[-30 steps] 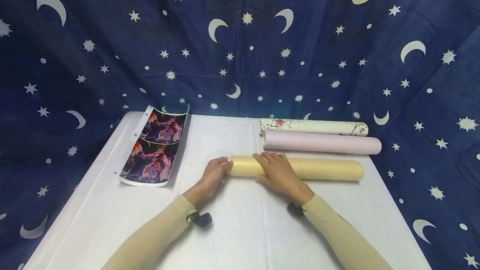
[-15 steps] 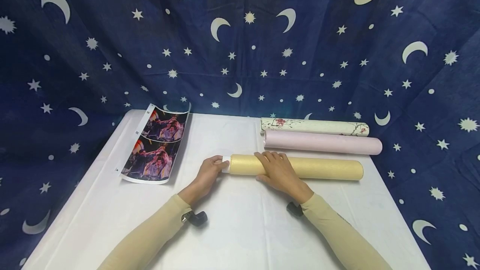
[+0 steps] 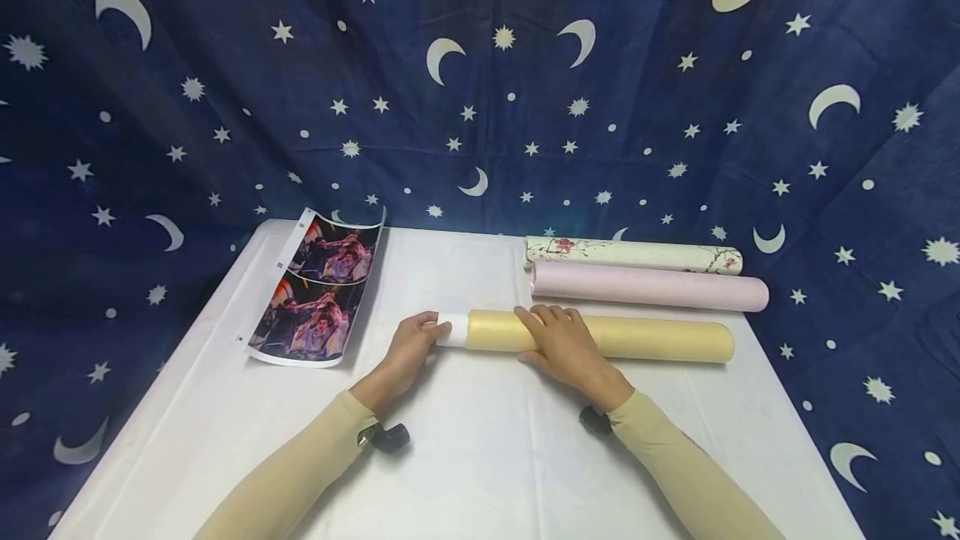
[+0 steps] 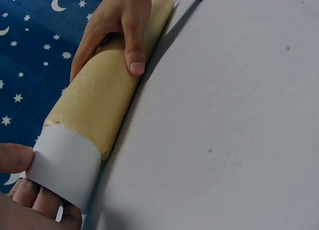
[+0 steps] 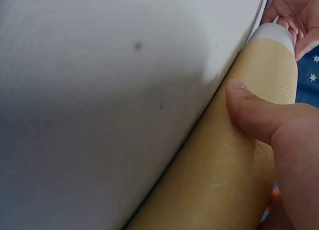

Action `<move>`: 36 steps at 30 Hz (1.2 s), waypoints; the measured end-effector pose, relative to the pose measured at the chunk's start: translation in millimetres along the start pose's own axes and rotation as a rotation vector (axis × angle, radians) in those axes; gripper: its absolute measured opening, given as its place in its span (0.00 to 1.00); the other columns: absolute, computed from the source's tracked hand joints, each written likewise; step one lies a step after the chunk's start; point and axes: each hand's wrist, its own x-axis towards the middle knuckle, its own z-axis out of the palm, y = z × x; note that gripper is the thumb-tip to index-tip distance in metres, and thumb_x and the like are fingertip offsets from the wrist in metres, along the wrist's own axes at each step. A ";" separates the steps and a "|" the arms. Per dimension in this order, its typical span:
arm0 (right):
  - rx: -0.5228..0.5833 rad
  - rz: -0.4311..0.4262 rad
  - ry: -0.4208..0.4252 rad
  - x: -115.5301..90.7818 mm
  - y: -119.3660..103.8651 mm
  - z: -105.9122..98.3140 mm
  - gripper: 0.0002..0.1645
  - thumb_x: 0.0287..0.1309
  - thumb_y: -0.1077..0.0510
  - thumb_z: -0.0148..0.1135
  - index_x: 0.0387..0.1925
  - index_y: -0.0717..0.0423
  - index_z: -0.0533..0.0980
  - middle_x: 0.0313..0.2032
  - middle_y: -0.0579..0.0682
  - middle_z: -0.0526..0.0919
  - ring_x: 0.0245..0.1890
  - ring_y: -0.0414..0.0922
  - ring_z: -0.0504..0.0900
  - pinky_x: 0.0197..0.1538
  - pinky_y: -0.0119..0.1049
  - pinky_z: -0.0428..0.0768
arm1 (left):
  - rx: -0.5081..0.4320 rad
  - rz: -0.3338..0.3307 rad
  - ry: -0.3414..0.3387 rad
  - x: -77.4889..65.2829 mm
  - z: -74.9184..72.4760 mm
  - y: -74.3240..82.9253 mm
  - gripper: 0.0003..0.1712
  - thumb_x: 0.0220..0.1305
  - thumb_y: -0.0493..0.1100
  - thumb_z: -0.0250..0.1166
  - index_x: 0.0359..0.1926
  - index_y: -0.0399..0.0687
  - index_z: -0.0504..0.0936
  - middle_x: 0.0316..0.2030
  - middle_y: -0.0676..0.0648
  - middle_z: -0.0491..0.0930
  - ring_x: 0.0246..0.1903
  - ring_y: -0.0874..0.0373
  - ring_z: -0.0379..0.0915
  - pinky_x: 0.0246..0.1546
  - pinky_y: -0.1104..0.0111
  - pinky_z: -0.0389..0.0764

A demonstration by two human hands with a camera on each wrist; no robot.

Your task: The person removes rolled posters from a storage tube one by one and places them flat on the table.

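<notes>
The work is looking partway along: a short length of white tube (image 3: 453, 330) is protruding from the left end of the yellow roll (image 3: 652, 338), while the remainder is presumably sitting inside; these views are not settling whether it is going in or coming out. The yellow roll is lying across the centre of the frame, right of the middle, on the white table (image 3: 480, 457). The left hand (image 3: 407, 348) is pinching the tube's free end, thumb against the outer face and fingers at the rim; how far the fingertips are reaching inside cannot be told. The right hand (image 3: 566, 346) is clamping the yellow roll near its left end, thumb on the near side, fingers over the far side, apparently steadying it. Above it in the frame, the pink roll (image 3: 652, 286) and the floral roll (image 3: 630, 253) are lying side by side, no hand touching them; judged as they lie, any handling of these is remaining undone. At left of frame the photo sheet (image 3: 318, 315) is lying partly curled, likewise out of the hands. Writing: the sheet's white left margin is carrying tiny marks, too small for reading; no brand or label is showing legibly on any roll.
</notes>
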 end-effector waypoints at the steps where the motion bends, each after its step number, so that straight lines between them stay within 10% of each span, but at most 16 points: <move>1: 0.003 0.001 0.002 -1.0 1.0 -0.9 0.46 0.51 0.39 0.71 0.69 0.47 0.66 0.53 0.52 0.78 0.52 0.55 0.78 0.55 0.54 0.73 | -0.004 0.001 0.005 -0.4 -0.3 0.1 0.16 0.64 0.44 0.63 0.48 0.38 0.79 0.44 0.43 0.85 0.45 0.55 0.74 0.55 0.63 0.72; 36: 0.015 0.035 0.030 -26.7 26.1 -41.4 0.47 0.47 0.42 0.75 0.68 0.48 0.67 0.56 0.54 0.79 0.56 0.58 0.78 0.57 0.57 0.72 | -0.050 0.076 0.003 -11.8 -12.1 16.9 0.15 0.64 0.41 0.63 0.49 0.37 0.78 0.37 0.49 0.88 0.38 0.61 0.78 0.49 0.69 0.71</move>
